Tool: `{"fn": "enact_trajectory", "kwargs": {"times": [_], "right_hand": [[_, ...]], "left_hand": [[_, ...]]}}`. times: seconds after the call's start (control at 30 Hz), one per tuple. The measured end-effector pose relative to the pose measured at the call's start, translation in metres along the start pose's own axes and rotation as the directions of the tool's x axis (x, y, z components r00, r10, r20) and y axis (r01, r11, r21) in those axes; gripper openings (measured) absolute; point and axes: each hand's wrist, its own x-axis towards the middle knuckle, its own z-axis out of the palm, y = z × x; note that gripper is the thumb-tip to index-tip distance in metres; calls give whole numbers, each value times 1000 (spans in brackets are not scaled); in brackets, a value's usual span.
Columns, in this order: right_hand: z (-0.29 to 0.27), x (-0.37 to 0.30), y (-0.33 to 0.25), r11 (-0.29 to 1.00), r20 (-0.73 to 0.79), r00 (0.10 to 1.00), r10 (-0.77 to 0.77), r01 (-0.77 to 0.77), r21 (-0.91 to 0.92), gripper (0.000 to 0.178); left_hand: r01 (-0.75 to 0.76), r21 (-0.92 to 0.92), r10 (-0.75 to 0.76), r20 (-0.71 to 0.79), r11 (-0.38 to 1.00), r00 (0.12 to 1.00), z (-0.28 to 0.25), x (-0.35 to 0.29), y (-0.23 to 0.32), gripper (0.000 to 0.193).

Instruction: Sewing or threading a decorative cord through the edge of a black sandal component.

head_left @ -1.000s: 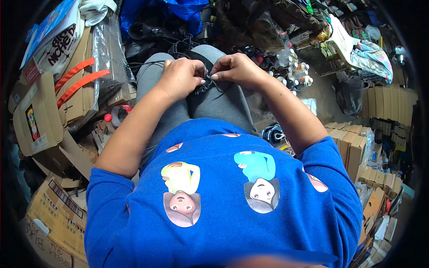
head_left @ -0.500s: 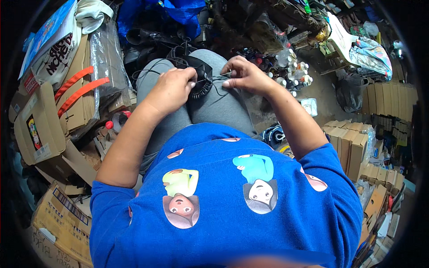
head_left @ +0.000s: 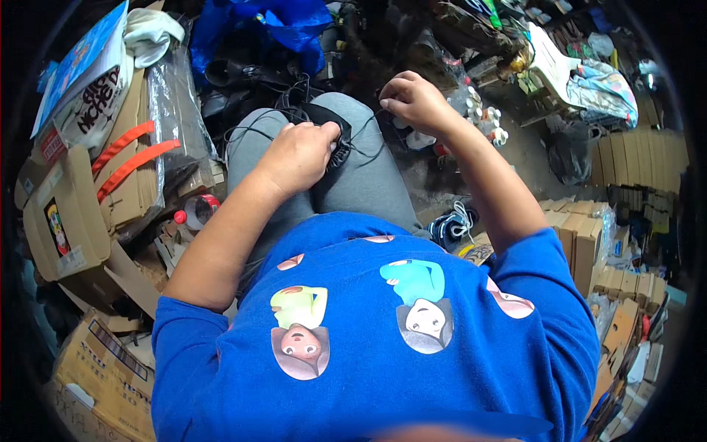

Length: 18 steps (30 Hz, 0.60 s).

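A black piece with a ridged, rounded edge (head_left: 339,157) lies across my grey-clad thighs; its exact kind is hard to make out. My left hand (head_left: 300,153) is closed over its near left side, gripping it, with the fingertips partly hidden. Thin black cord (head_left: 366,131) runs from this piece toward the right and loops over my right thigh. Raised to the right, beyond the knee, my right hand (head_left: 416,103) pinches the cord between thumb and fingers. More dark cord lies tangled over my left knee.
Flattened cardboard (head_left: 136,88) with orange straps stands at left, near a bottle with a red cap (head_left: 195,214). Blue plastic (head_left: 291,26) lies ahead. White-capped bottles (head_left: 482,114), a laced blue shoe (head_left: 451,225), a white chair (head_left: 549,62) and stacked cardboard (head_left: 578,232) are at right.
My right hand has moved up and away to the right, drawing the cord out. My left hand has shifted slightly right and nearer, over the black piece.
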Motion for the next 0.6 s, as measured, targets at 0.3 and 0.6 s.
{"fn": "enact_trajectory", "kwargs": {"times": [0.3,0.6], "right_hand": [[9,-11,-79,771,360,845,-394,518,-372,6],[11,-11,-37,837,342,837,-427,509,-200,12]], "left_hand": [[-72,50,74,-47,996,996,0,-15,-14,9],[-87,260,105,-57,962,993,-17,-60,-24,23]]}}
